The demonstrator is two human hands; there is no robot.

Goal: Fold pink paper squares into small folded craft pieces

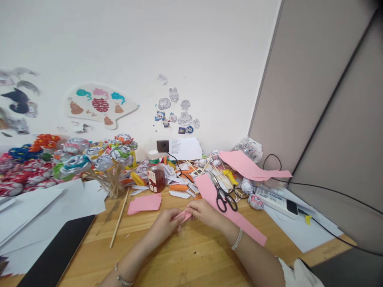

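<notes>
Small pink paper: it is looking folded and pale pink; fingers are hiding much of it, and it is sitting between the two hands, over the table.
Left hand: it is pinching the paper's left side.
Right hand: it is pinching the paper's other side.
Table: its yellow-brown wood is showing in front.
Pink stack: flat pieces are lying near the left hand.
Scissors: they are resting on a long pink strip.
Bottle: it is standing upright behind the stack.
Paper flowers: they are standing bunched at the left.
White wall: little drawings are sticking to it.
</notes>
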